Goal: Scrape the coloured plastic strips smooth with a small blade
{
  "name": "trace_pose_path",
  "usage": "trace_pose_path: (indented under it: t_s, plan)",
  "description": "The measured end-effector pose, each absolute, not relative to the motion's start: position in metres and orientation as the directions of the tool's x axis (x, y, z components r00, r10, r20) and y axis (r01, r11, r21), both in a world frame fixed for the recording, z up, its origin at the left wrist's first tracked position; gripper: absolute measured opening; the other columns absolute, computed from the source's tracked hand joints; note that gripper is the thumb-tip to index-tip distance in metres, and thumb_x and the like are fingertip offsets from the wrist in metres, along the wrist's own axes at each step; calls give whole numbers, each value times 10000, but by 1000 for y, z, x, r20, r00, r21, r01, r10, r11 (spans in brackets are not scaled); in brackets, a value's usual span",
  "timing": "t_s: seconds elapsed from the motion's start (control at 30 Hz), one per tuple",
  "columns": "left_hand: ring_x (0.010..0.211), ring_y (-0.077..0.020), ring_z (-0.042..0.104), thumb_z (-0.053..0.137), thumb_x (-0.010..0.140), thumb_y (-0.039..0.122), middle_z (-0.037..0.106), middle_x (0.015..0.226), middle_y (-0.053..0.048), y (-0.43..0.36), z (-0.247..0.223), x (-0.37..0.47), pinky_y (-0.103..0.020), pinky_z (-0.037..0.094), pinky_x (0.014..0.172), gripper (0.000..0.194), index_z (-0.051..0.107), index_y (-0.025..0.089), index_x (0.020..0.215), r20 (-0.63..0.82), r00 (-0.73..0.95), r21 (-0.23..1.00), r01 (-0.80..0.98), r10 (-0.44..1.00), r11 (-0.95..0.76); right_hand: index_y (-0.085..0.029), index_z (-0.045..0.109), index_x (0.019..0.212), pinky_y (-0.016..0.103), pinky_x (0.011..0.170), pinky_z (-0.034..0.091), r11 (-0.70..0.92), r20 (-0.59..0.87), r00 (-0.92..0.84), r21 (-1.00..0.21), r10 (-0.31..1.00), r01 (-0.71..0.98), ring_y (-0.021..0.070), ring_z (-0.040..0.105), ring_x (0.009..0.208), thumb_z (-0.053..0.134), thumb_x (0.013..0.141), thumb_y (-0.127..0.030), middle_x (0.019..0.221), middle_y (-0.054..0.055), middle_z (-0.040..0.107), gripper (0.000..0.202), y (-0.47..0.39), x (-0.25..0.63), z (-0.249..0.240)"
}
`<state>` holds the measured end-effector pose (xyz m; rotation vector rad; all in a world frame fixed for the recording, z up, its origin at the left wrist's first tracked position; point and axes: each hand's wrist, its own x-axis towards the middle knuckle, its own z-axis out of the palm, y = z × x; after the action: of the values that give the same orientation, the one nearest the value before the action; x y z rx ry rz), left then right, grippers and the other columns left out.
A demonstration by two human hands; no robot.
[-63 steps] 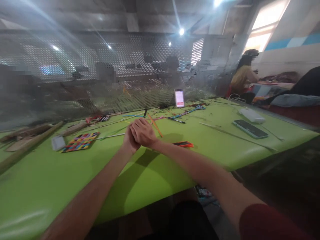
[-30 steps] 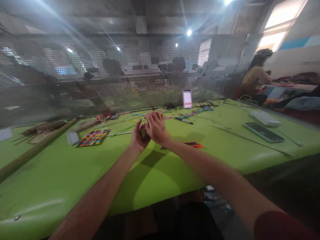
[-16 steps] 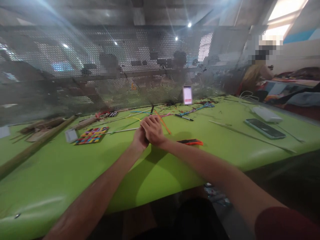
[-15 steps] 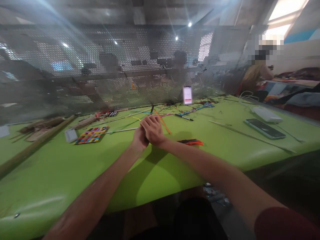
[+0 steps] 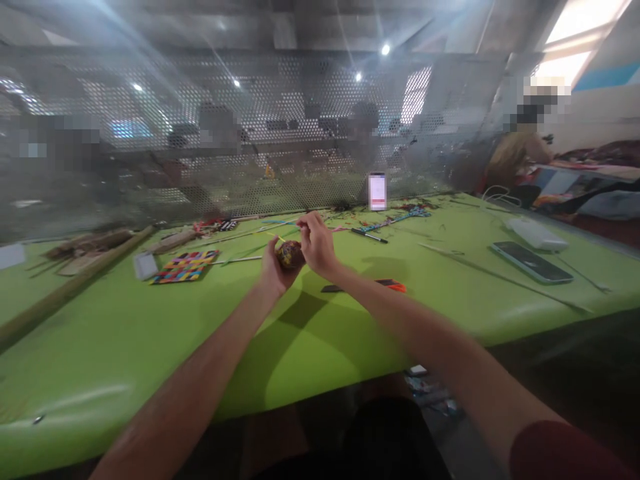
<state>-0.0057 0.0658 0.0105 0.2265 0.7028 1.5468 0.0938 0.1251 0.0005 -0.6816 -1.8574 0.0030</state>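
My left hand (image 5: 275, 270) is closed around a small round brown ball (image 5: 290, 255) with yellow patches, held above the green table. My right hand (image 5: 316, 245) is raised just to the right of the ball. Its fingers are curled together in a pinch near the top; whatever they hold is too small to make out. Partly covered by my right forearm, a black tool with orange handles (image 5: 393, 285) lies on the table. Left of my hands is a multicoloured woven square (image 5: 185, 268). A thin white stick (image 5: 235, 261) runs from it toward my left hand.
A green-topped table (image 5: 125, 333) spans the view, with a perforated metal screen (image 5: 300, 147) behind. A long wooden pole (image 5: 75, 290) lies left. A pen (image 5: 369, 235), a lit phone (image 5: 377, 191), a dark phone (image 5: 531, 261) and a white box (image 5: 537, 235) are rightward. Another person (image 5: 520, 153) is far right.
My clasped hands have come apart, and the ball now shows in my left hand. My right hand has lifted slightly up and right. The orange strip beside my hands no longer shows.
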Motion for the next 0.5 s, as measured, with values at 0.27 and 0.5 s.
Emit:
trace_pose_path:
  t_s: [0.27, 0.5]
  plan:
    - [781, -220, 745, 368, 1020, 545, 774, 818, -79, 49, 23, -5, -322, 603, 786, 532, 721, 148, 989, -132, 17, 561, -823, 991, 89, -145, 603, 1195, 411, 1067, 417, 941, 787, -583, 10, 201, 338, 238, 523, 1195, 494, 1010, -299, 1262, 150, 605, 264, 108, 90, -4]
    - [1014, -253, 739, 315, 1012, 604, 777, 960, -109, 49, 20, -6, -388, 598, 890, 579, 710, 186, 1076, -3, 131, 593, -798, 991, 107, -167, 624, 860, 361, 923, 431, 899, 786, -606, 169, 125, 405, 194, 525, 941, 389, 1043, -220, 934, 86, 625, 303, 103, 87, -3]
